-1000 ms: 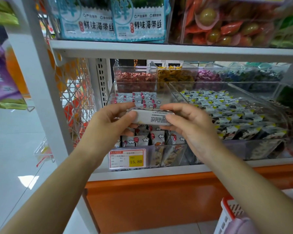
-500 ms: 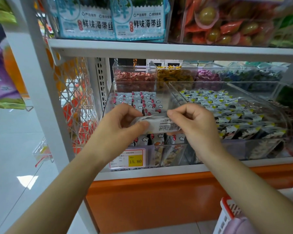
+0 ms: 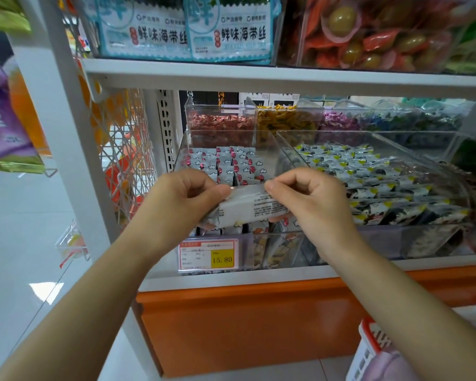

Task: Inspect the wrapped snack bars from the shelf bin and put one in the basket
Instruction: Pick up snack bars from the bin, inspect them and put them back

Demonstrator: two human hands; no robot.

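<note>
A white wrapped snack bar (image 3: 245,209) with small printed text is held between both hands in front of the clear shelf bin (image 3: 268,149). My left hand (image 3: 182,202) pinches its left end, and my right hand (image 3: 311,200) pinches its top right edge. The bar is tilted, its printed back facing me. Behind it the bin holds several more wrapped bars (image 3: 228,163) with cloud and red dot prints. The white and red basket (image 3: 368,350) shows at the bottom right, partly hidden by my right forearm.
A price tag (image 3: 208,255) reading 15.80 is fixed to the bin front. A second clear bin (image 3: 396,141) of black, white and yellow packs sits to the right. Candy bins line the back; an upper shelf (image 3: 259,75) overhangs. A wire rack (image 3: 127,149) stands left.
The bar has been turned and tilted in my hands, so its printed side faces me more. My fingers shifted from flat on its ends to pinching its edges.
</note>
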